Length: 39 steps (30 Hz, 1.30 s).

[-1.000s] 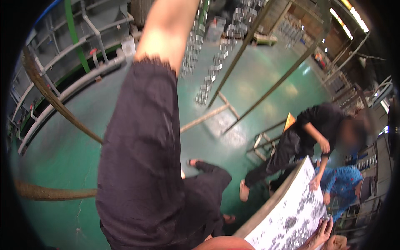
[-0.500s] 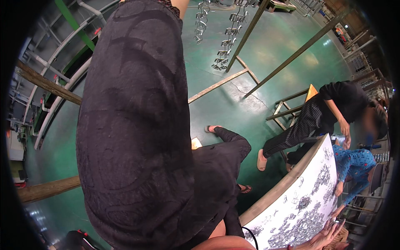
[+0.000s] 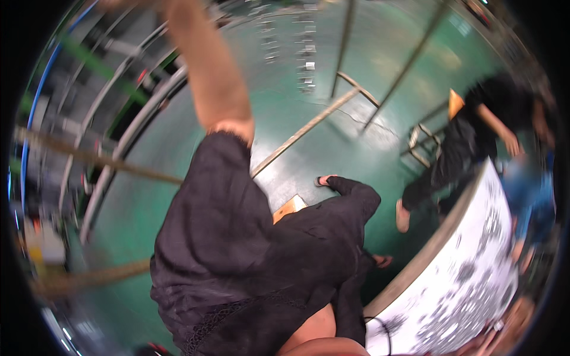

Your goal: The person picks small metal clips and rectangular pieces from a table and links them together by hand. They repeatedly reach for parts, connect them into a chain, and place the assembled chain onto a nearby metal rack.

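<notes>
My left arm, in a black sleeve pushed up to the elbow, stretches toward the upper left. My left hand is smeared at the top edge and partly cut off, so its fingers and anything in them cannot be made out. In the lower right corner my right hand is blurred, over the near end of a white-topped table. Many small dark wire-like metal pieces lie scattered over that table beside it. Whether the right hand holds one is not visible.
Strings of shiny metal clips hang ahead. A wooden frame with posts stands on the green floor. Pipes and machinery line the left. Across the table are a co-worker in black and another in blue.
My left arm has swung away from the camera, baring the forearm at the upper left. The view has shifted, and the table and co-workers appear farther right. My right hand is lower in the corner.
</notes>
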Motion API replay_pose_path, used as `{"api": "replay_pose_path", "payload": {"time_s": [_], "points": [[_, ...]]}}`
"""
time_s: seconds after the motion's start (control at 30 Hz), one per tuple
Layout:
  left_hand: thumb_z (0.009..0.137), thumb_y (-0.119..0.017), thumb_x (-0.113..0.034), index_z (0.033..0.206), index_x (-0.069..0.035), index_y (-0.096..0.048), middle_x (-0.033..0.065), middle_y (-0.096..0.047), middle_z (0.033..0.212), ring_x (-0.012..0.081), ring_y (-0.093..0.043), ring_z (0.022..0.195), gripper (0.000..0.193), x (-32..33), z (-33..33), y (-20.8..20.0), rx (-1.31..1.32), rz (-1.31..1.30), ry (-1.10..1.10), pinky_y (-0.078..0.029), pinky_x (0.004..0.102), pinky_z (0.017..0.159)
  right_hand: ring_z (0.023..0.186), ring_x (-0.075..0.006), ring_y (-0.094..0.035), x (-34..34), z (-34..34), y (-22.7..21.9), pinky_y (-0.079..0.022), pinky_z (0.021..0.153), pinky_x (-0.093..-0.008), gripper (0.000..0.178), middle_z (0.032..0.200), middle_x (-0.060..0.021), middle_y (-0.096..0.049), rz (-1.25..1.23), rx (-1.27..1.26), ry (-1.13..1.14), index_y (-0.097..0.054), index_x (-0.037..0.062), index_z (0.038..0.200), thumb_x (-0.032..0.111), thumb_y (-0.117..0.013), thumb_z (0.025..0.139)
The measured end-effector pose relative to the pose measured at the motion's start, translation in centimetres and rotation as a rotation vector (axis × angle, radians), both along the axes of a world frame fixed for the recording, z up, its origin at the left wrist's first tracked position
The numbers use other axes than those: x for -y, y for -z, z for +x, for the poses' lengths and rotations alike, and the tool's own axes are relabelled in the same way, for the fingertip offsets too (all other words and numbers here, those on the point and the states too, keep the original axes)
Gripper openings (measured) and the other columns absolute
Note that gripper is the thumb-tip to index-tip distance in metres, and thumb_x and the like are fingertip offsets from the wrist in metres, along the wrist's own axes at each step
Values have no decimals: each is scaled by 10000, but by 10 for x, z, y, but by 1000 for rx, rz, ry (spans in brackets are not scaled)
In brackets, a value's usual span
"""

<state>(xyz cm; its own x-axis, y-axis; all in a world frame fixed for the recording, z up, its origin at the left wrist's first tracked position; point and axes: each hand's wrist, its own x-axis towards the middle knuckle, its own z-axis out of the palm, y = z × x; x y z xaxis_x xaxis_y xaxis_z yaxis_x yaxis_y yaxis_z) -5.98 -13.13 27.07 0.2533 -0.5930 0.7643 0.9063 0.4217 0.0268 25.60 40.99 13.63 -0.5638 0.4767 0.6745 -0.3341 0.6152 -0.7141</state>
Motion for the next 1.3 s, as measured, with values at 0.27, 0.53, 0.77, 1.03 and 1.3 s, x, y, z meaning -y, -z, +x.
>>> {"api": "replay_pose_path", "payload": {"time_s": [0.27,0.53,0.77,1.03,1.3], "points": [[887,-587,-186,873,-58,-584,43,-620,815,219,-589,779,128,-304,74,179,158,-860,662,-487,326,686,773,-231,-657,-20,39,80,-563,625,-274,423,1017,-167,-607,-616,-35,57,-488,-109,1204,-8,-613,812],[786,-660,-100,871,-17,-704,156,-679,794,289,-663,729,126,-599,69,351,617,-1642,1147,-513,360,678,684,-249,-650,45,115,204,-510,526,-273,187,814,-166,-642,-1151,-201,381,-569,-65,975,-37,-634,802],[752,-663,-89,828,-34,-696,171,-651,829,345,-630,802,99,-691,84,410,424,-2047,853,-505,415,706,679,-227,-652,32,143,196,-521,527,-277,176,819,-159,-653,-1105,-295,519,-580,-54,965,-32,-650,805],[830,-593,-52,893,18,-605,189,-621,818,351,-601,776,95,-685,85,408,479,-1761,869,-484,381,715,824,-209,-637,-15,93,206,-538,760,-332,288,975,-178,-627,-1143,-213,443,-538,-105,1113,-37,-597,840],[843,-670,-69,934,14,-656,39,-664,868,99,-583,724,124,-535,198,321,1067,-1651,1835,-475,232,659,745,-164,-642,-6,46,226,-536,632,-251,208,888,-156,-658,-1053,-187,455,-584,-82,1007,-48,-653,812]]}}
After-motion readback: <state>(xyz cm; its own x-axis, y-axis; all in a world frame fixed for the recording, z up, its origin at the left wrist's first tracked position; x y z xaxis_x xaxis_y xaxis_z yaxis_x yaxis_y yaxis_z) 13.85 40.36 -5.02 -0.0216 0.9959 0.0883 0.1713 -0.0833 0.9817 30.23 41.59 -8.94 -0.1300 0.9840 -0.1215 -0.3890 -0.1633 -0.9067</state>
